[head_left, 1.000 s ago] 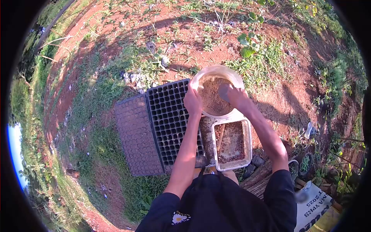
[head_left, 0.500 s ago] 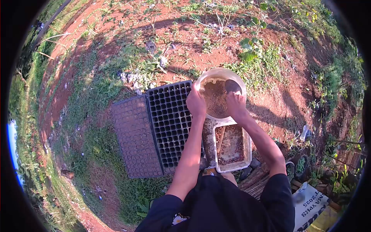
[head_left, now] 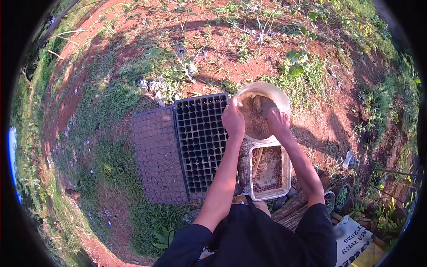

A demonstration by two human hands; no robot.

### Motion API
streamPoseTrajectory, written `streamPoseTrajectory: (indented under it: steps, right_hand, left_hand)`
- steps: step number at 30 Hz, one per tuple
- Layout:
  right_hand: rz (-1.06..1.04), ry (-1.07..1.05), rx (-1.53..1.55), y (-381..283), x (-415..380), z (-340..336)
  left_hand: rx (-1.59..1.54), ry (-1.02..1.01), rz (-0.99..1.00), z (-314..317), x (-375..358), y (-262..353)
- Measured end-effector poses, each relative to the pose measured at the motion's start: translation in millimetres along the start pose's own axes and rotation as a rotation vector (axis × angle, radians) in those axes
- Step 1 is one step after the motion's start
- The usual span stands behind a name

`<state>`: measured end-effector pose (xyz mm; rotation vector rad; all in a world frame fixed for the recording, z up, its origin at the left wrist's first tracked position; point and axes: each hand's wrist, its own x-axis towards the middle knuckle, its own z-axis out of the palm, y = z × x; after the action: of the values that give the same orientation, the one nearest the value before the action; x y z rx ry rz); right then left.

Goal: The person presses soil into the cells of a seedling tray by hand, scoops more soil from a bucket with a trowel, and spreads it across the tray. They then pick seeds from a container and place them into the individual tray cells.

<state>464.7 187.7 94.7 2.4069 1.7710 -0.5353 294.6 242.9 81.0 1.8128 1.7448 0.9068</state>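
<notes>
A translucent white bucket (head_left: 283, 94) holds brown soil (head_left: 255, 124). At its left side, my left hand (head_left: 233, 119) is closed on the rim. My right hand (head_left: 279, 122) is inside the bucket's right part, gripping a dark, flat-bladed scoop (head_left: 267, 105) whose blade dips to the soil; its handle is hidden in the fingers. Left of the bucket lies a black seedling tray (head_left: 202, 142) with open dark cells. Beside that is a second seedling tray (head_left: 159, 155), its cells filled with soil.
Below the bucket sits a white plastic basket (head_left: 290, 171) with reddish-brown seeds and a wooden stick (head_left: 257, 161). A printed sack (head_left: 353, 240) and logs (head_left: 296, 211) are at lower right. A clear bottle (head_left: 347, 159) lies on the soil. Grass and weeds surround everything.
The scoop has moved left and down from the bucket's upper right wall toward the soil's middle. My left hand keeps its hold on the rim. The whole view has shifted slightly.
</notes>
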Motion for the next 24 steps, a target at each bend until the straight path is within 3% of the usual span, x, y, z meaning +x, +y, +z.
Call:
streamPoseTrajectory:
  steps: [4,6,13,24]
  right_hand:
    - [0.089,-0.046,0.05,8.1,9.0,9.7]
    - [0.02,0.251,-0.044,19.8,12.8,33.0]
    - [0.051,0.234,0.054,26.5,13.2,35.7]
    - [-0.077,0.15,0.178,4.0,13.3,35.4]
  left_hand:
    - [0.009,0.007,-0.009,3.2,0.6,-1.0]
    - [0.001,0.005,-0.008,2.8,-0.1,-0.6]
    - [-0.001,0.006,-0.008,6.2,0.7,-3.5]
    - [0.017,0.004,0.011,7.6,1.9,-7.7]
